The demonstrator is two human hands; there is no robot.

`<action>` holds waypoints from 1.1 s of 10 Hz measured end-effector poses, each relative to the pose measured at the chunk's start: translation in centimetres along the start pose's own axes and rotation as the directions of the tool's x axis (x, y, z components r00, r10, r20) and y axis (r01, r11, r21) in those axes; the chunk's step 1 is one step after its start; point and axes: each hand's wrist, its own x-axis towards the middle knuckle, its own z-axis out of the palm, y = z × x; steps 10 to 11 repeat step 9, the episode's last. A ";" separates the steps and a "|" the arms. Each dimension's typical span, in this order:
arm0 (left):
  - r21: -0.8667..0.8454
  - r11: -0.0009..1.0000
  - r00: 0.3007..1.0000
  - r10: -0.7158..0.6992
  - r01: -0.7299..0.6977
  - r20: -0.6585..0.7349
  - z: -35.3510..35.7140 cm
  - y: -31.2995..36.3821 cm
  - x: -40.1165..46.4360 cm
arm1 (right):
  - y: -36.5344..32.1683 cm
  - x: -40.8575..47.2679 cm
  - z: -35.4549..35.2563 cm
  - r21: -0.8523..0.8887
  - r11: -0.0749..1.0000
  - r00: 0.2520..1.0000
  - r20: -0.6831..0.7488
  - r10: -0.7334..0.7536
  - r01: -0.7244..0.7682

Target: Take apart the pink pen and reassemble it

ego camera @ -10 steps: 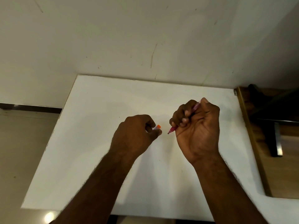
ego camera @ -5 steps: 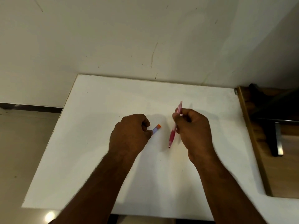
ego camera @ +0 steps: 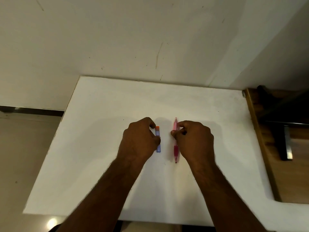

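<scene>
We have lowered both items flat onto the white table (ego camera: 100,148): our right hand (ego camera: 194,141) pinches the pink pen (ego camera: 175,149), raised a second ago, while our left hand (ego camera: 139,139) grips the small blue case (ego camera: 158,146) just left of it. Disassembly appears not yet begun.

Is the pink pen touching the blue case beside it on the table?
Apart. The head view shows a strip of bare white table between the pink pen and the blue case with the orange cap, which lie roughly parallel.
</scene>
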 end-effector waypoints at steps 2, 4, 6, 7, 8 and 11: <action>0.004 1.000 1.000 -0.002 0.002 0.004 -0.1 0.0 0.1 | -0.1 0.0 0.6 -0.085 0.996 0.999 -0.030 -0.029 0.027; 0.002 1.000 1.000 0.004 -0.004 -0.021 0.0 -0.4 0.2 | -0.2 0.0 0.4 -0.136 0.991 1.000 0.010 -0.011 0.012; 0.001 1.000 0.999 0.031 -0.031 -0.032 0.1 -0.8 0.6 | -0.1 0.2 0.2 -0.151 0.988 0.999 0.034 -0.013 0.018; 0.021 0.998 0.996 0.066 -0.065 -0.059 0.1 -0.8 0.6 | -0.1 0.2 0.1 -0.125 0.992 1.000 0.014 -0.011 0.013; 0.075 0.991 0.989 0.115 -0.108 -0.094 0.1 -0.9 0.7 | -0.2 0.1 0.1 -0.098 0.995 1.000 0.002 -0.002 0.002; 0.063 0.980 0.969 0.195 -0.187 -0.154 -0.1 -0.5 0.4 | -0.5 -0.2 -0.2 -0.057 0.998 0.999 -0.048 -0.011 0.008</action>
